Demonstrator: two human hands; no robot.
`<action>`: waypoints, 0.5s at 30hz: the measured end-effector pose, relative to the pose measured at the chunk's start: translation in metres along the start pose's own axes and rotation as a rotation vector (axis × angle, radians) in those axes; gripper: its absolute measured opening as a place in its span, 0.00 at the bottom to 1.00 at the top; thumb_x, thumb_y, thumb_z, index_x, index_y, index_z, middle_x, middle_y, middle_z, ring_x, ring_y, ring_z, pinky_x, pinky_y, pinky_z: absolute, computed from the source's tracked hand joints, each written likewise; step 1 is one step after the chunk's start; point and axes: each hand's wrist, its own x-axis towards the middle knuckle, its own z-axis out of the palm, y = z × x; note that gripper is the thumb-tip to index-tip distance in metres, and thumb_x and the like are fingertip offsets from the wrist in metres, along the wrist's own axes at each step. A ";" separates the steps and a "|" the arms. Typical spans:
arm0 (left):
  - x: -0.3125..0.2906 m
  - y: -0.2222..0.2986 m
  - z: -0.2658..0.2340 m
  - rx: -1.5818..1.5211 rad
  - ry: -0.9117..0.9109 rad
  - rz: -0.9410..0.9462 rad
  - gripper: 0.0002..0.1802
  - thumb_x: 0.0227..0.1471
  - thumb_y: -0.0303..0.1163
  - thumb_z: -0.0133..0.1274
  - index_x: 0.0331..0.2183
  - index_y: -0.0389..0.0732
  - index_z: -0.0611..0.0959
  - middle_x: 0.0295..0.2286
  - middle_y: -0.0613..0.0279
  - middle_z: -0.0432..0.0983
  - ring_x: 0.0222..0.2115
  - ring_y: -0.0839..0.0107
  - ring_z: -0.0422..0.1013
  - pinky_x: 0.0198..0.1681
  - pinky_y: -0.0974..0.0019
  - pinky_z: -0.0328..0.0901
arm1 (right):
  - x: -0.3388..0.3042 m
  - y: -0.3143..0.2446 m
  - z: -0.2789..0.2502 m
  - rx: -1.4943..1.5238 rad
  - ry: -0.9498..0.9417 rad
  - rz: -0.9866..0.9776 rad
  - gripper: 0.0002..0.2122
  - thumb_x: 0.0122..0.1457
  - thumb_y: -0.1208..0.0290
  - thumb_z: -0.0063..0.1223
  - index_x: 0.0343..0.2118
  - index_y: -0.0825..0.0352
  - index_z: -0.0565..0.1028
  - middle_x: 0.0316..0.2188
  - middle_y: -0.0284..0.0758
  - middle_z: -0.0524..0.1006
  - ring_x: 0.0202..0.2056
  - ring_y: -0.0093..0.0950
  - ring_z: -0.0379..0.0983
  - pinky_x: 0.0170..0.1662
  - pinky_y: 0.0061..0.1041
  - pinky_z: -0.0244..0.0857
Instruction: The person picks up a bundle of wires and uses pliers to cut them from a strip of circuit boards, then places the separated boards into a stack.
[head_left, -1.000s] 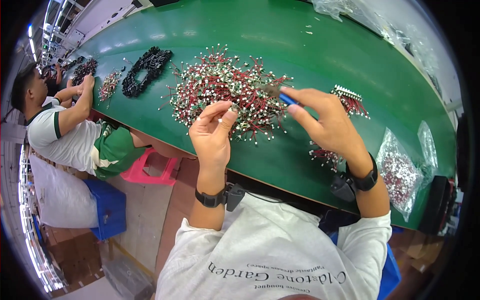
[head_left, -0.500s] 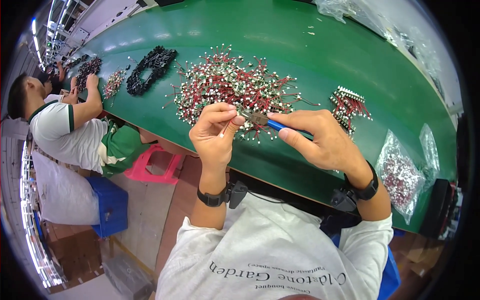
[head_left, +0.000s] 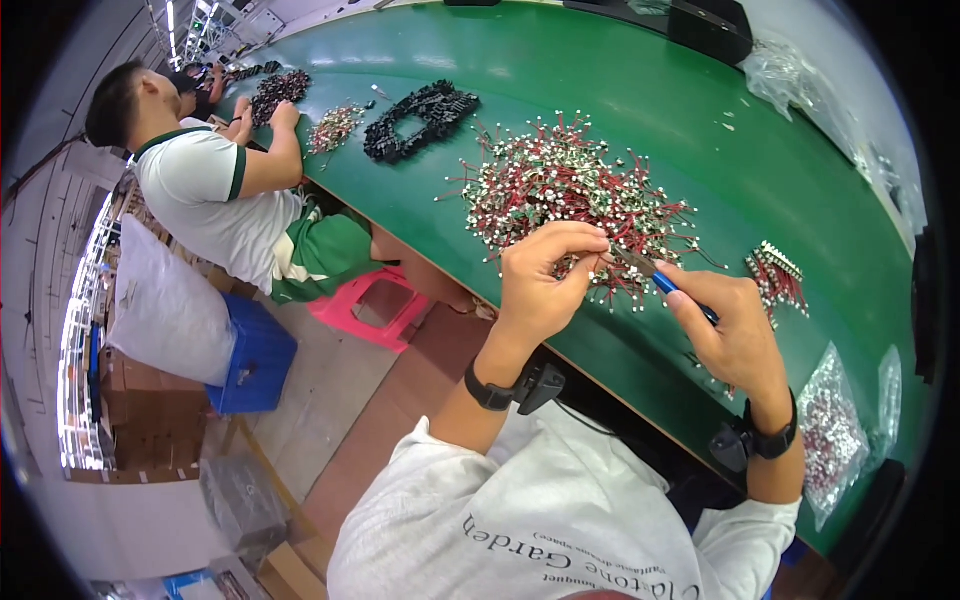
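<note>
Here, the left hand pinches a tiny pale piece, mostly hidden, between 2 fingertips. The right hand grips a slim blue-handled metal hand tool, its long axis slanting up and leftward, tip right by that pinch; touching, I can't tell. Beyond lies a loose heap of red-wired white connectors.

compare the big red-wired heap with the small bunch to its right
The big heap is larger than the small bunch. The big heap is tangled, wires pointing many ways; the small bunch has white ends lined up in a row. Both have red wires and rest on the green table.
</note>
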 end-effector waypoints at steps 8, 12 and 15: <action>-0.003 0.003 0.001 -0.453 0.069 -0.057 0.09 0.47 0.09 0.53 0.30 0.31 0.81 0.36 0.51 0.77 0.36 0.71 0.74 0.40 0.72 0.72 | 0.005 -0.012 -0.009 0.053 -0.099 0.095 0.14 0.56 0.74 0.49 0.44 0.71 0.77 0.23 0.42 0.76 0.21 0.26 0.71 0.26 0.24 0.62; -0.003 -0.004 0.000 -0.509 0.066 -0.073 0.06 0.49 0.13 0.54 0.31 0.33 0.80 0.37 0.51 0.76 0.35 0.71 0.74 0.39 0.71 0.72 | 0.003 0.005 -0.006 0.206 -0.175 0.183 0.15 0.59 0.71 0.48 0.46 0.73 0.75 0.24 0.36 0.77 0.24 0.20 0.71 0.29 0.21 0.64; -0.005 -0.013 0.003 -0.871 0.070 -0.167 0.06 0.49 0.20 0.58 0.32 0.35 0.79 0.37 0.51 0.76 0.33 0.73 0.73 0.37 0.71 0.69 | 0.001 0.009 0.001 0.426 -0.160 0.227 0.16 0.61 0.69 0.47 0.47 0.73 0.75 0.26 0.33 0.78 0.27 0.19 0.71 0.31 0.20 0.65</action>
